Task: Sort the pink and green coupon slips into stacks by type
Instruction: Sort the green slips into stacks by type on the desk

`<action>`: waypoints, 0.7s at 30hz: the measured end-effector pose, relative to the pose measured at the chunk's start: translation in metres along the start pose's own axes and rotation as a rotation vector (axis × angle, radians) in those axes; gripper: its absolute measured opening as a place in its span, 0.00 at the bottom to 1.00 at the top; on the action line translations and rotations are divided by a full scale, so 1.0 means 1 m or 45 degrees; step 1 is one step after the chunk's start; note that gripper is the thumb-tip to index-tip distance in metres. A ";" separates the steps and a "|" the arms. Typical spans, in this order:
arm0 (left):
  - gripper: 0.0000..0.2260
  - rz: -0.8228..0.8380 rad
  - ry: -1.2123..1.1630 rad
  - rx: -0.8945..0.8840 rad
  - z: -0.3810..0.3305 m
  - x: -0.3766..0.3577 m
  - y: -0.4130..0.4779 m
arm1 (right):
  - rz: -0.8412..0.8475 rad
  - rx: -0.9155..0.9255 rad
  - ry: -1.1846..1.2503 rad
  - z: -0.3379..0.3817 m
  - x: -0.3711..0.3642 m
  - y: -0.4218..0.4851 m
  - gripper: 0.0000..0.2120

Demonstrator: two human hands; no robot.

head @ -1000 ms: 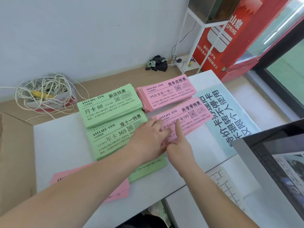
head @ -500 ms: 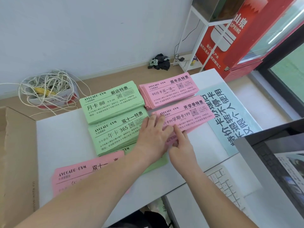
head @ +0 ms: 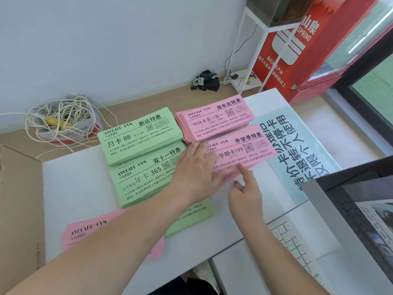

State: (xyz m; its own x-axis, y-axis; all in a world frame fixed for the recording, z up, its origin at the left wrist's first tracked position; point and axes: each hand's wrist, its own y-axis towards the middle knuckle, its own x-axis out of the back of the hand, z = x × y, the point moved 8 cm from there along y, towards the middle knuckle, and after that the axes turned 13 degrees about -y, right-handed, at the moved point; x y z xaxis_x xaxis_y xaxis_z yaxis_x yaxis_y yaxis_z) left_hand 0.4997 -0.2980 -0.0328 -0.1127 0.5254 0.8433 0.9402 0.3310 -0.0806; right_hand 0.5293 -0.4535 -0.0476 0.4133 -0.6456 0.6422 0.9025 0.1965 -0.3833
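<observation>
Left hand [head: 195, 173] flat, fingers spread, pins left end of pink 199 stack [head: 251, 150]; right hand [head: 246, 194], index out, rest curled, touches its near long edge; axis runs left-right.

Green slip [head: 195, 218] partly beneath forearm [head: 127, 231]

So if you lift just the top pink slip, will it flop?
Probably floppy: the top pink slip looks like thin paper, long and narrow. Likely very light, so it could slide off the pile, whose edges sit uneven. Easy to crease, I'd guess.
</observation>
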 end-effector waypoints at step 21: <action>0.29 0.176 0.020 0.166 0.001 -0.002 0.030 | 0.168 0.017 -0.086 0.018 0.002 0.017 0.25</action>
State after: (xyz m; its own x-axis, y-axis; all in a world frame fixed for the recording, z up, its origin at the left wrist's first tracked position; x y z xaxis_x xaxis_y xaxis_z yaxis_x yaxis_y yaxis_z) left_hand 0.5279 -0.2880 -0.0378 0.0208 0.5610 0.8275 0.8966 0.3558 -0.2637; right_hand 0.5473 -0.4385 -0.0407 0.5353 -0.5627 0.6299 0.8411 0.2868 -0.4585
